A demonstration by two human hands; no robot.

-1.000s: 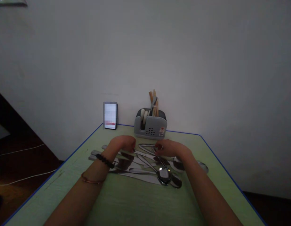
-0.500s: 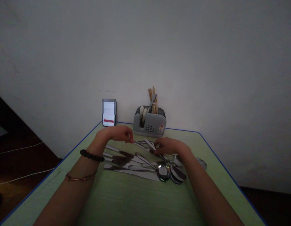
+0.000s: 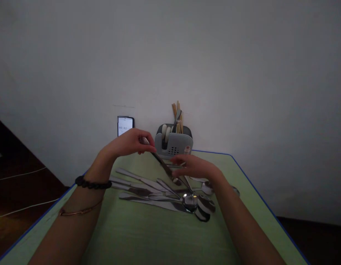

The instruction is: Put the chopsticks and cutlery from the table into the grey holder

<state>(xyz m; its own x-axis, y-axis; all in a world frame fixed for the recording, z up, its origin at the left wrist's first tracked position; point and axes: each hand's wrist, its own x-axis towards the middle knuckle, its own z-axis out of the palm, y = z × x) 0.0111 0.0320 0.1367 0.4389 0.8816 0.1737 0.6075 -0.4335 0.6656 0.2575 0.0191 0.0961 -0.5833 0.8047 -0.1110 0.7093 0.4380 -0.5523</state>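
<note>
My left hand (image 3: 128, 143) is raised above the green table (image 3: 148, 235), pinched on the handle end of a metal spoon (image 3: 162, 164) that slants down to the right. My right hand (image 3: 196, 167) hovers just over the pile of metal cutlery (image 3: 159, 191), its fingers stretched toward the lifted spoon's lower end and apparently empty. Several knives and spoons lie fanned across the table beneath both hands.
A grey cutlery holder (image 3: 173, 144) with wooden chopsticks and pale utensils stands at the table's far edge against the white wall. A phone (image 3: 125, 126) with a lit screen leans on the wall to its left. Dark floor with white cables lies at the left.
My left hand has risen from the pile, lifting one spoon by its handle. My right hand has lifted slightly and opened its fingers near the spoon's lower end.
</note>
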